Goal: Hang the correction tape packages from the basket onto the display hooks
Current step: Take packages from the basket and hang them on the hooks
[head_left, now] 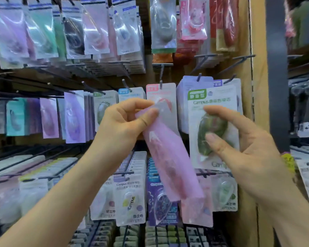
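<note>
**Two packages held up at a crowded rack**

Hanging packs fill the display rack (257, 104). The left hand (125, 122) pinches the top of a tilted pink package (171, 166), which covers part of a hooked pink-labelled pack (166, 91). Just beside it, the right hand (248, 145) grips the green package (212, 107) by its blister.

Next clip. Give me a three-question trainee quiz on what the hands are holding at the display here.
1. True or false: the left hand pinches the top of a pink package.
2. The corner label on the correction tape package in the right hand is: A green, B blue, C orange.
3. Fill in: the pink package is held ___, not upright.
Key: 1 true; 2 A; 3 tilted.
</note>
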Tool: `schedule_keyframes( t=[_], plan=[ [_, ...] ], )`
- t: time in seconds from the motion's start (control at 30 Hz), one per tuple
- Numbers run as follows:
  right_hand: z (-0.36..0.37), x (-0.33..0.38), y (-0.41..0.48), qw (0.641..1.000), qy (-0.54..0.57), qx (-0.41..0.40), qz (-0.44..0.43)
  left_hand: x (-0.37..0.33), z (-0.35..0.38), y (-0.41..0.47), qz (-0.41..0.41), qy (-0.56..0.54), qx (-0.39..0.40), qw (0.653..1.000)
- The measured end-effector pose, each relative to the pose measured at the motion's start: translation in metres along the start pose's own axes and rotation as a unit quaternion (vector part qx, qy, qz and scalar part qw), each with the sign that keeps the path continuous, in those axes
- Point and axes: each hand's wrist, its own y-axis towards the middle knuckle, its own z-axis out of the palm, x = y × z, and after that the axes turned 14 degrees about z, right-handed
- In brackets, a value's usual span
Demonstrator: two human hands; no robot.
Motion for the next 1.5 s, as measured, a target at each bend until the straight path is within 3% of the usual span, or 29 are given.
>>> schedule_keyframes(
  t=[0.1, 0.23, 0.53, 0.67, 0.83, 1.13, 1.3, 1.4, 1.5],
  plan=[
    [0.025, 0.008, 0.003, 0.990, 0.136, -0.004, 0.020, 0.002, -0.019, -0.010, 0.023, 0.090, 0.014, 0.996],
    [0.069, 0.010, 0.009, 0.964, 0.240, 0.029, 0.113, 0.008, -0.045, -0.017, 0.029, 0.132, 0.013, 0.991],
    [0.166, 0.020, 0.037, 0.962, 0.193, 0.086, 0.174, 0.019, -0.138, -0.004, -0.047, 0.098, -0.007, 0.994],
    [0.195, 0.027, 0.054, 0.967, 0.164, 0.069, 0.181, 0.025, -0.172, 0.018, -0.009, 0.154, -0.067, 0.986],
    [0.217, 0.037, 0.069, 0.971, 0.145, 0.048, 0.184, 0.029, -0.194, 0.042, 0.016, 0.213, -0.010, 0.977],
    [0.233, 0.039, 0.082, 0.976, 0.130, 0.016, 0.171, 0.033, -0.198, 0.061, -0.020, 0.148, -0.056, 0.987],
    [0.235, 0.035, 0.088, 0.979, 0.111, -0.006, 0.170, 0.036, -0.197, 0.062, -0.089, 0.147, 0.032, 0.985],
    [0.238, 0.032, 0.093, 0.984, 0.083, -0.054, 0.147, 0.039, -0.200, 0.057, -0.159, 0.068, 0.130, 0.976],
    [0.243, 0.035, 0.098, 0.990, 0.044, -0.061, 0.121, 0.044, -0.206, 0.054, -0.180, 0.028, 0.151, 0.972]
  ],
)
